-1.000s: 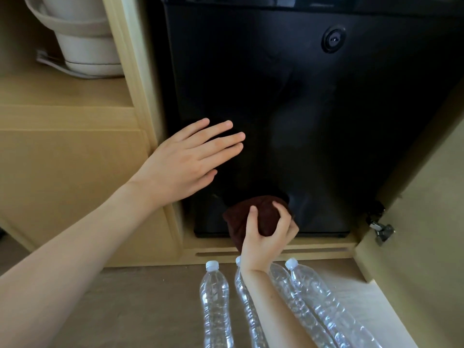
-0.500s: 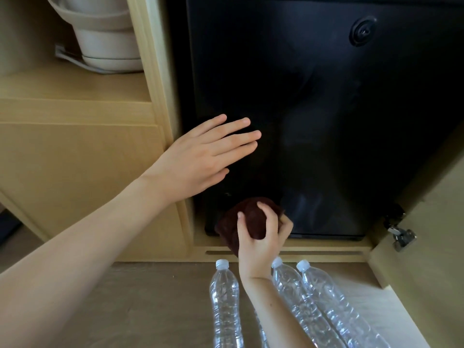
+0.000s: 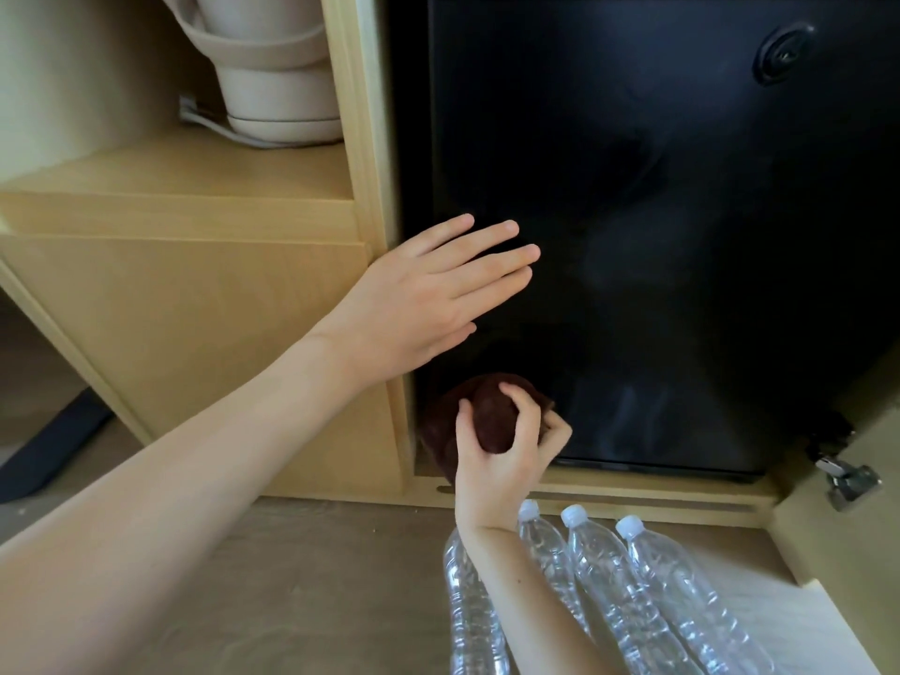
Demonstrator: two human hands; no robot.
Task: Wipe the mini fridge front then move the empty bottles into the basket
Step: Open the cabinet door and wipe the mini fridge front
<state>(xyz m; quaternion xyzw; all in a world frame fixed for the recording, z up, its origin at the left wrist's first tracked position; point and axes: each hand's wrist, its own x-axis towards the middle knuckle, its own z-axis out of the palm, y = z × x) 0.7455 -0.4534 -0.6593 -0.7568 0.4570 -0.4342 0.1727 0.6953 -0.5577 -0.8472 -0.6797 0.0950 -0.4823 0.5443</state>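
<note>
The black mini fridge (image 3: pixel 657 236) sits inside a pale wooden cabinet, its door shut. My left hand (image 3: pixel 419 304) lies flat with fingers spread against the fridge's left edge. My right hand (image 3: pixel 506 455) grips a bunched dark brown cloth (image 3: pixel 487 416) pressed on the fridge's lower left corner. Several clear empty bottles (image 3: pixel 604 587) with white caps lie side by side on the floor below the fridge; my right forearm crosses over the leftmost ones. No basket is in view.
A beige kettle on its base (image 3: pixel 277 90) stands on the wooden shelf (image 3: pixel 195 187) left of the fridge. The open cabinet door (image 3: pixel 867 528) with a metal hinge (image 3: pixel 847 479) is at the right. A dark object lies on the floor at far left.
My right hand has slid the cloth leftward along the fridge's bottom edge to its lower left corner. My left hand stays flat on the fridge. The view has shifted left.
</note>
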